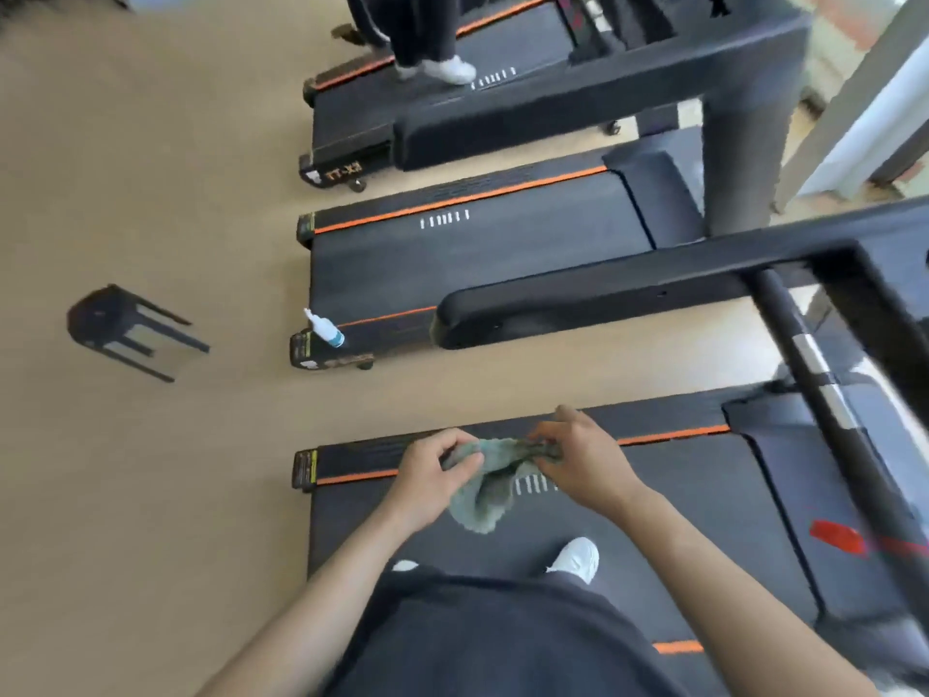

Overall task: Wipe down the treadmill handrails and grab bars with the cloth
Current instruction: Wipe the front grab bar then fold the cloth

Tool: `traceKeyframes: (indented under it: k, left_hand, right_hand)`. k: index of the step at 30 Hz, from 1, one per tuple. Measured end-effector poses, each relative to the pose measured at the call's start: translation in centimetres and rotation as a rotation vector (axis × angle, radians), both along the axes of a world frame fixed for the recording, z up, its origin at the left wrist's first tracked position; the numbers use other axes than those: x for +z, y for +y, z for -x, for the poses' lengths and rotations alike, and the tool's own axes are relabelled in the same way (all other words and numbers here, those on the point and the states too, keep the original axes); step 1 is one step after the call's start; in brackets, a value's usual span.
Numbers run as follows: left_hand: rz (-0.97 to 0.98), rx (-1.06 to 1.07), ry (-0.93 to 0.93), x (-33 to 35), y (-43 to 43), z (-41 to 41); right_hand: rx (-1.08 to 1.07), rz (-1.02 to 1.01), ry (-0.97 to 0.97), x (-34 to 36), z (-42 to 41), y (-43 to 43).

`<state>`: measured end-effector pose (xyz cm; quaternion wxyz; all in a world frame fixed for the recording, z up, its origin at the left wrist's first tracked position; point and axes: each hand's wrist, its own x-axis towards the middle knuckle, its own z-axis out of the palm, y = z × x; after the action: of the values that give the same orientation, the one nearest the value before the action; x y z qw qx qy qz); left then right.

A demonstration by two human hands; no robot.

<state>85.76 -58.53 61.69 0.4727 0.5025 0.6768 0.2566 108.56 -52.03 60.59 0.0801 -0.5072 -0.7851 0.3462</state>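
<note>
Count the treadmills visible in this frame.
3. The nearest treadmill is underfoot, beneath the cloth; the middle treadmill carries a spray bottle at its rear corner; the far treadmill has another person standing on it. More may lie outside the frame.

A black stool (pixel 98 314) stands on the smooth tan floor (pixel 151 168).

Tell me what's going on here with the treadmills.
A person stands on the nearest treadmill, gripping a bunched cloth with the left hand and the right hand. The cloth is not touching the handrail yet. A spray bottle lies on the back end of the next treadmill, and another person stands on the far treadmill.
</note>
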Motion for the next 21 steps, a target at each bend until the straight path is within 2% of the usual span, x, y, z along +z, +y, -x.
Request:
traceKeyframes:
  k: [6,12,21]
  left_hand:
    - [-0.067,0.3,0.032,-1.5,-7.2,12.8]
    - [-0.143,0.575,-0.016,-2.8,-13.8,24.8]
    - [-0.122,0.957,0.062,-3.0,-21.5,40.8]
  right_hand:
    - [0.286,0.166,-0.043,1.2,15.6,-1.2]
    - [0.358,0.317,0.01,2.4,30.8,-4.6]
    - [0.574,0.316,0.034,0.3,50.8,-9.0]
